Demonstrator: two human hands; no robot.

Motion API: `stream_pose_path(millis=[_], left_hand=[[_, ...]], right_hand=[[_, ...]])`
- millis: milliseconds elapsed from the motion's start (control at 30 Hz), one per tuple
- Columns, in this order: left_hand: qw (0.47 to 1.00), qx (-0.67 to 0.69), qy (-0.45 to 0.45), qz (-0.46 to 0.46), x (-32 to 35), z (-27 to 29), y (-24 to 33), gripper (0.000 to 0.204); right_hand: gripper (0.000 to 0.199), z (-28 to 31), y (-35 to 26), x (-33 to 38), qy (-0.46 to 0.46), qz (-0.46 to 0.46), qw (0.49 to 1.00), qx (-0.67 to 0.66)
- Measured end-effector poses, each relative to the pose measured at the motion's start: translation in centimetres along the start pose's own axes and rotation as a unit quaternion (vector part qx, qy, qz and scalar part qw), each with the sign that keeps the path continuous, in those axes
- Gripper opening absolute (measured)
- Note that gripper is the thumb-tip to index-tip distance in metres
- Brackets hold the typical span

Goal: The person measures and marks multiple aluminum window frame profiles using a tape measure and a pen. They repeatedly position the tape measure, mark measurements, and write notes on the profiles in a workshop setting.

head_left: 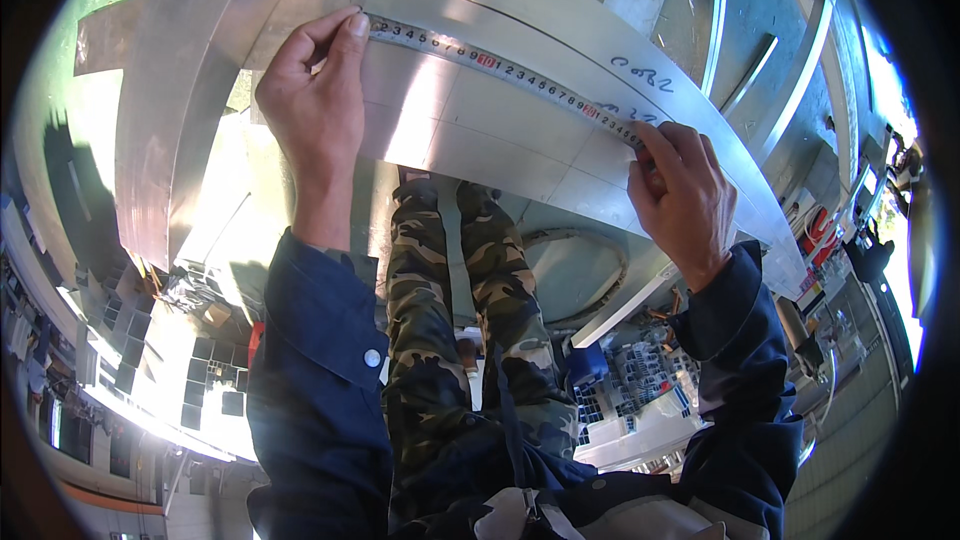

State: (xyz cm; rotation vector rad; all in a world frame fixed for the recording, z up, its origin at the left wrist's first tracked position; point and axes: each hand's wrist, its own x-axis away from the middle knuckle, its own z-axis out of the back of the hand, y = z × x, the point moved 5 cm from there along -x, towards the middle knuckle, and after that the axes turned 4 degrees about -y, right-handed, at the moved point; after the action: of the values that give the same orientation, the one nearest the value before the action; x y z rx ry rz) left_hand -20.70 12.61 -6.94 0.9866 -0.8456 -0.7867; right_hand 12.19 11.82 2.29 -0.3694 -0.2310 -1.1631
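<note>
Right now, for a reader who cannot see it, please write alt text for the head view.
Two bare hands press a measuring tape flat across a silver metal sheet: the left hand pins its start, the right hand holds it farther along. Below are dark blue sleeves and camouflage trousers.

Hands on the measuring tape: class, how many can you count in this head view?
2. The left hand pins the measuring tape at its upper-left end; the right hand presses it down at the right, both against the metal sheet.
</note>
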Motion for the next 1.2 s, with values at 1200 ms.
stream_pose_path(millis=[1200], left_hand=[[0.945,-0.036,-0.31,0.095,12.5,1.0,6.6,0.031]], right_hand=[[0.026,0.5,-8.2,14.4,0.046,-0.222,0.904,-0.362]])
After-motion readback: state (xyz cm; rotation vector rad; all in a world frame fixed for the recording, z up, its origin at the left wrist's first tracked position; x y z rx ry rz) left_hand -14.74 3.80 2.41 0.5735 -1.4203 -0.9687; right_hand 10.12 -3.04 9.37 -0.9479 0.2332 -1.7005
